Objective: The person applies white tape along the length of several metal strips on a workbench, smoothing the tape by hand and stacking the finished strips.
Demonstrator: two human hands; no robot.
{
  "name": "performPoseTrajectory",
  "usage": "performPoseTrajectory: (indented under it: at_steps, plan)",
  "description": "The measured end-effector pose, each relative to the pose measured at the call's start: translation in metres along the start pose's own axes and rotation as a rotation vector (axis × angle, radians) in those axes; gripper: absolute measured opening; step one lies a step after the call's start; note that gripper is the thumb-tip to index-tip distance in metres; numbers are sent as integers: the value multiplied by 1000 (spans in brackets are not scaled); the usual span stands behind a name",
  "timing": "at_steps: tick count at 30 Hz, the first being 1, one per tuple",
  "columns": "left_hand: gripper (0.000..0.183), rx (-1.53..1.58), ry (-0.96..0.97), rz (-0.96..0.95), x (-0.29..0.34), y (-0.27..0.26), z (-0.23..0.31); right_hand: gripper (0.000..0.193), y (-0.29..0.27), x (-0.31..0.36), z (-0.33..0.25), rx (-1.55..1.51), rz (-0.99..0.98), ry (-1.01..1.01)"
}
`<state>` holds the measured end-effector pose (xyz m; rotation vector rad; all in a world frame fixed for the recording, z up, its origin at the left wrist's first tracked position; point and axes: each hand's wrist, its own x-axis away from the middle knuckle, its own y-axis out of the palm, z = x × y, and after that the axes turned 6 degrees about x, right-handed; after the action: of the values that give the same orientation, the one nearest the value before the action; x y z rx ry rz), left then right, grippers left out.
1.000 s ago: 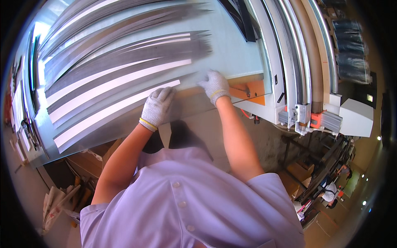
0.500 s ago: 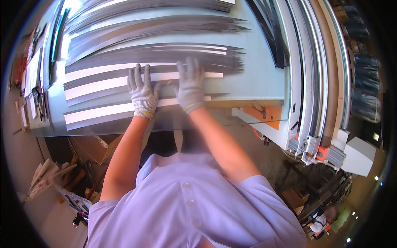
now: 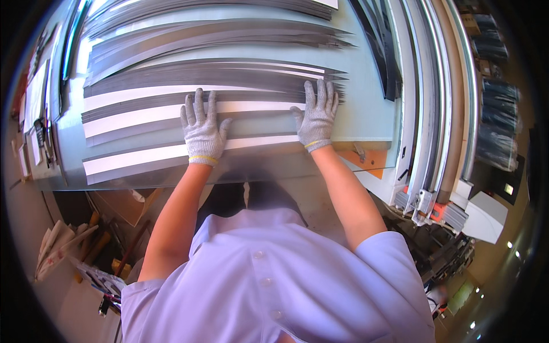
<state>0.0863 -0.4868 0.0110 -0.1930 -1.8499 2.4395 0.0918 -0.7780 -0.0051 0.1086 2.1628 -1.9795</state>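
Observation:
Long thin strips, dark grey with white bands, lie side by side across a pale table. My left hand, in a light knitted glove with a yellow cuff line, rests flat with fingers spread on a white-banded strip near its middle. My right hand, gloved alike, lies at the right end of the same strip, fingers stretched out and thumb apart. Nearest me, a separate white-banded strip runs below both hands. Farther off are a fanned stack of grey strips and another pile.
Along the right side of the table runs a long metal rail with a carriage. Black bars lie near it. An orange panel sits by the front right corner. Tools lie at the far left edge.
My right hand has slid right, from near my left hand to the strip's right end. My left hand stays on the strip, and the view has shifted slightly.

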Motion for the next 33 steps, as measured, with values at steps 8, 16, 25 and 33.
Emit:
performPoseTrajectory:
  at_steps: [8,16,25,33]
  plan:
    - [77,62,45,8,-3,1,-2,82,18,-10,-122,-192,71,25]
    - [76,54,47,-12,-1,-2,-5,72,10,-6,-59,-82,99,48]
    - [76,57,49,16,-1,-1,-2,63,9,-11,-16,-84,155,6]
    - [76,88,102,136,-3,-1,3,40,-1,18,15,-220,403,328]
